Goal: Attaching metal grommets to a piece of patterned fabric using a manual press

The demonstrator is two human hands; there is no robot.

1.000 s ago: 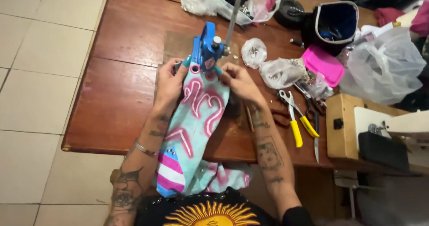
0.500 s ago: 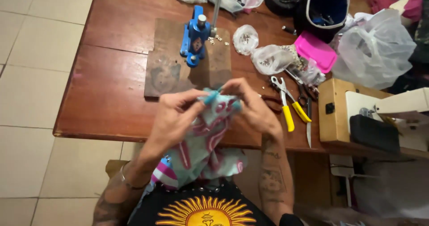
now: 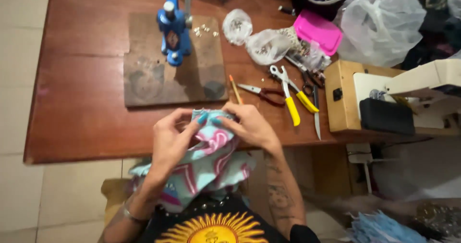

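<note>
- Head view: left hand point(image 3: 169, 139) and right hand point(image 3: 250, 127) both pinch the top edge of a light blue fabric piece with pink and white print point(image 3: 211, 159), fingers curled tight on it, at the near edge of the brown wooden surface point(image 3: 81, 99).
- Fabric hangs bunched from the hands down toward the person's lap.
- Farther back, a blue hand press point(image 3: 173, 31) stands on a wooden board point(image 3: 144, 79).
- Right of the hands lie yellow-handled pliers point(image 3: 293, 99) and red-handled scissors point(image 3: 264, 93).
- Far right, a pink box point(image 3: 318, 30) sits beside clear plastic bags point(image 3: 266, 46).
</note>
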